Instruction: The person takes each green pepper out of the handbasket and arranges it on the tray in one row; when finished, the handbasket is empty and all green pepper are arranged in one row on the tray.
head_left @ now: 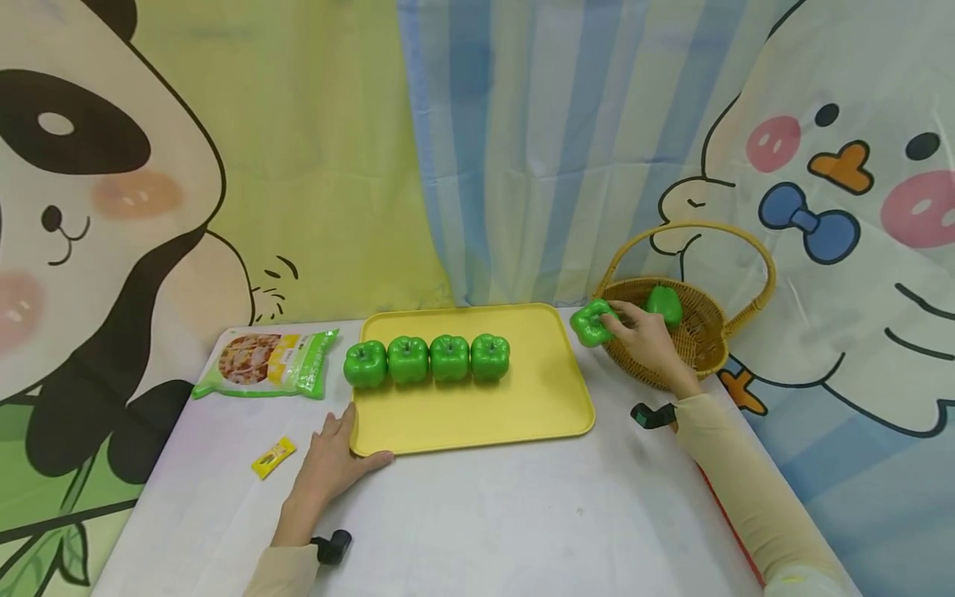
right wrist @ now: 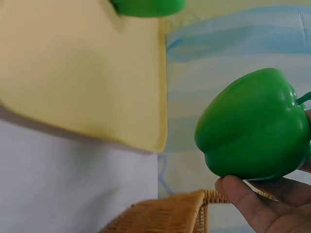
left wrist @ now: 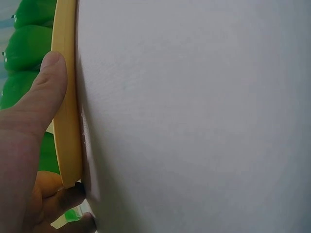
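Observation:
My right hand (head_left: pixel 642 332) grips a green bell pepper (head_left: pixel 592 322) between thumb and fingers, in the air by the left rim of a wicker basket (head_left: pixel 709 361). In the right wrist view, the pepper (right wrist: pixel 252 128) lies on its side with its stem toward the palm. Another green bell pepper (head_left: pixel 664 306) sits inside the basket. Several green peppers stand in a row on a yellow tray (head_left: pixel 537 398), stems up, from its left edge to past the middle. My left hand (head_left: pixel 332 460) holds the tray's near left corner, thumb (left wrist: pixel 48 80) against the front rim and fingers around the side.
A green and white food packet (head_left: pixel 269 362) lies left of the tray. Nearer me is a small yellow sachet (head_left: pixel 273 457). The basket's tall handle (head_left: pixel 764 265) arches above it. Behind the white table (head_left: pixel 477 522) hangs a printed curtain (head_left: pixel 515 149).

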`<state>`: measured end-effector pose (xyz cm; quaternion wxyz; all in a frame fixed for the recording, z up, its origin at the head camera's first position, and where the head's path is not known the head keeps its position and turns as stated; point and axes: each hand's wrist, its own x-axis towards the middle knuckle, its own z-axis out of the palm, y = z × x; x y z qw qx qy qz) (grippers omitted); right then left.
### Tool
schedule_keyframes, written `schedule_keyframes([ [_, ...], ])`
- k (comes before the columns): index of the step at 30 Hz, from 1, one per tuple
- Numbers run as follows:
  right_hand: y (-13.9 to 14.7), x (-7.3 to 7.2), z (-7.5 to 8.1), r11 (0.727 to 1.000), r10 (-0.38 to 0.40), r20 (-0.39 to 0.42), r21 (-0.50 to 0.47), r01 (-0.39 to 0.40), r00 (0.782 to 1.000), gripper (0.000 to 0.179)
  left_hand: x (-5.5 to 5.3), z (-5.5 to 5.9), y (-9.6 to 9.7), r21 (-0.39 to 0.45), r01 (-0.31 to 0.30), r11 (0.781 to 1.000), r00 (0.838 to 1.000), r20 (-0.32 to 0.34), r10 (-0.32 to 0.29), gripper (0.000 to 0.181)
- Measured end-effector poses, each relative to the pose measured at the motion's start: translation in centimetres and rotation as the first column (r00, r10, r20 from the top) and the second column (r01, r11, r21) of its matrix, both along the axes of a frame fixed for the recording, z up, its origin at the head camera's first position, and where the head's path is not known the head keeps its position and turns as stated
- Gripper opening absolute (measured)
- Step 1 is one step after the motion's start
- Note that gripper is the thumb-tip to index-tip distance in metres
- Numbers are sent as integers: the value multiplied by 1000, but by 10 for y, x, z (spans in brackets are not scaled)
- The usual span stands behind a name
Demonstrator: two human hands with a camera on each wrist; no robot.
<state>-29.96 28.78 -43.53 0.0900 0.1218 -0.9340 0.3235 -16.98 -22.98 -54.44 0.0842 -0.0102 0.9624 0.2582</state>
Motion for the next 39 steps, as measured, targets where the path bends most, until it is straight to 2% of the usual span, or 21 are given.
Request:
schedule_keyframes([
  [4, -10, 4, -6, 999, 17, 3, -35, -17, 1000, 54, 0, 0, 0, 2, 4, 1000, 1000, -9, -4, 125],
  [10, -21, 6, -13, 997, 47, -38, -54, -49, 998, 50, 0, -1, 0, 4, 0, 1000, 1000, -4, 0, 125],
  [17, -31, 6, -19, 980, 119, 74, -168, -105, 990, 53, 0, -1, 0, -1, -6, 1000, 1000, 8, 6, 125],
  [23, -40, 7, -28, 974, 151, 97, -185, -131, 984, 52, 0, 0, 0, 10, -4, 1000, 1000, 5, 4, 124],
  [29, -47, 6, -37, 975, 153, 109, -181, -132, 982, 51, 1, 0, 1, 5, -3, 1000, 1000, 7, 3, 125],
  [39, -58, 6, -55, 980, 118, 196, -184, -82, 973, 54, 1, 2, 1, 1, -7, 1000, 1000, 20, 7, 124],
])
